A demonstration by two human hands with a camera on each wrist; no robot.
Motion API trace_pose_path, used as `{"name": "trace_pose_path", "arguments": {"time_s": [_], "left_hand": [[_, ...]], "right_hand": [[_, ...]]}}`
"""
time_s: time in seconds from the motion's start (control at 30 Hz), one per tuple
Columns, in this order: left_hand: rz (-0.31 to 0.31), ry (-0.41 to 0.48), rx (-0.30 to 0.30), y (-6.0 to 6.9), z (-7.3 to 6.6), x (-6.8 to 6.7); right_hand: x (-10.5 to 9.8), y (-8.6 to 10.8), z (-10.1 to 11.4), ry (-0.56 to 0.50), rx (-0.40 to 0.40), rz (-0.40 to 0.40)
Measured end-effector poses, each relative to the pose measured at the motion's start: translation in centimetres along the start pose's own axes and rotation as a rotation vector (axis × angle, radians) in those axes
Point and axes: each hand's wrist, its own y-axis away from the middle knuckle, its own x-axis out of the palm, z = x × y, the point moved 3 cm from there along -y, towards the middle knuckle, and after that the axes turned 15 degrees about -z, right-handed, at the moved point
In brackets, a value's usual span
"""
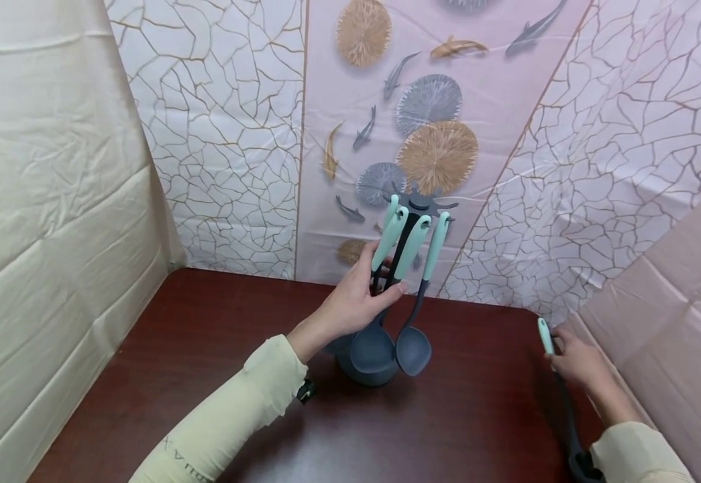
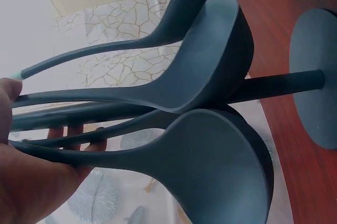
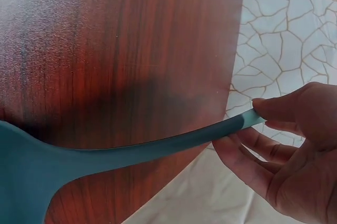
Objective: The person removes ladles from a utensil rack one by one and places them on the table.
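Left wall: creased cream fabric wall (image 1: 54, 168), running down beside the glossy dark-red wood-grain table (image 1: 163, 349).
Left sleeve: pale cream cloth sleeve (image 1: 229, 409) with dark printed letters; I can pick out an X, rest's too fuzzy.
Left hand: left hand (image 1: 353, 298) is grasping the hanging mint-and-dark-grey utensils (image 1: 412, 248) by their shafts, thumb in front, blocking part of the pole.
Hanging bunch: handles up, bowls down, long axes near upright, leaning a bit. Bowls overlap the pole of the dark grey round-based stand (image 2: 313, 118).
Behind: pink-and-white fabric backdrop (image 1: 326, 87), printed fish plus crackle lines.
Loose one: mint-tipped dark grey utensil (image 3: 121, 156) at the table's right end, long axis roughly front-to-back, handle tip toward the backdrop, wide head toward the person.
Right hand: right hand (image 1: 582, 365) pinches that handle, right beside the pinkish fabric wall (image 1: 676, 322).
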Motion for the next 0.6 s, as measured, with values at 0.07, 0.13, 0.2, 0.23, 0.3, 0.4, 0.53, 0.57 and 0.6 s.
{"name": "trace_pose_path", "arguments": {"time_s": [0.07, 0.13, 0.2, 0.23, 0.3, 0.4, 0.53, 0.57, 0.6], "left_hand": [[-0.009, 0.001, 0.000, 0.0, 0.1, 0.0], [-0.015, 0.003, 0.002, -0.1, 0.0, 0.0], [-0.017, 0.001, 0.001, -0.1, 0.0, 0.0], [-0.017, 0.001, 0.000, -0.1, 0.0, 0.0], [-0.019, 0.000, 0.001, 0.0, 0.0, 0.0], [-0.019, 0.006, 0.005, 0.0, 0.0, 0.1], [-0.018, -0.003, 0.014, 0.0, 0.2, 0.2], [-0.017, -0.006, 0.016, 0.0, 0.2, 0.2], [-0.014, -0.010, 0.018, 0.0, 0.2, 0.2]], "right_hand": [[0.4, 0.0, -0.1, -0.004, -0.006, -0.004], [0.8, 0.0, -0.1, -0.012, -0.007, -0.001], [1.1, 0.0, -0.2, -0.034, 0.016, 0.015], [1.3, 0.1, -0.2, -0.045, 0.034, 0.026], [1.6, 0.2, -0.2, -0.070, 0.071, 0.052], [1.8, 0.5, -0.2, -0.090, 0.102, 0.074], [2.0, 0.8, -0.2, -0.095, 0.112, 0.078], [2.0, 0.9, -0.2, -0.096, 0.116, 0.085], [2.1, 0.9, -0.2, -0.096, 0.117, 0.090]]}}
